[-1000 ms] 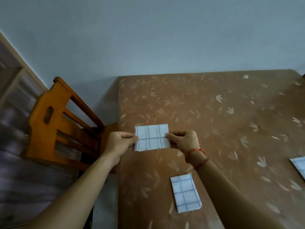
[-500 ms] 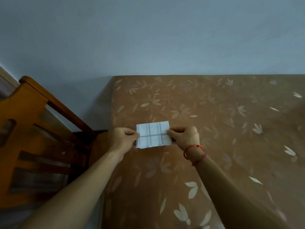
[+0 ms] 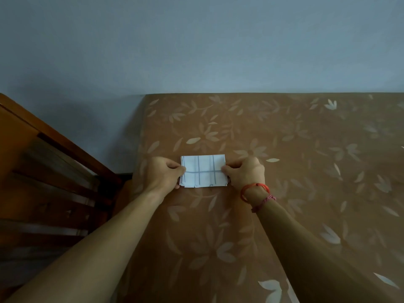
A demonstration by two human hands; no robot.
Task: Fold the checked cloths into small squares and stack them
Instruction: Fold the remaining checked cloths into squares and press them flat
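Note:
A white cloth with grey checks (image 3: 203,171), folded into a small rectangle of several layers, is held between both hands over the brown leaf-patterned table (image 3: 284,171). My left hand (image 3: 162,172) pinches its left edge and my right hand (image 3: 246,172) pinches its right edge. Loose layer edges show along the cloth's bottom side. Whether the cloth touches the table I cannot tell. Red and pink strings circle my right wrist. No other cloth is in view.
A wooden chair (image 3: 43,182) stands against the table's left side, its slatted back rising at the left of the view. A pale blue wall (image 3: 196,51) runs right behind the table's far edge.
The view has tilted up and shifted, so the folded cloth lying near the front of the table and the one at the right edge are out of frame. Both hands still hold the cloth.

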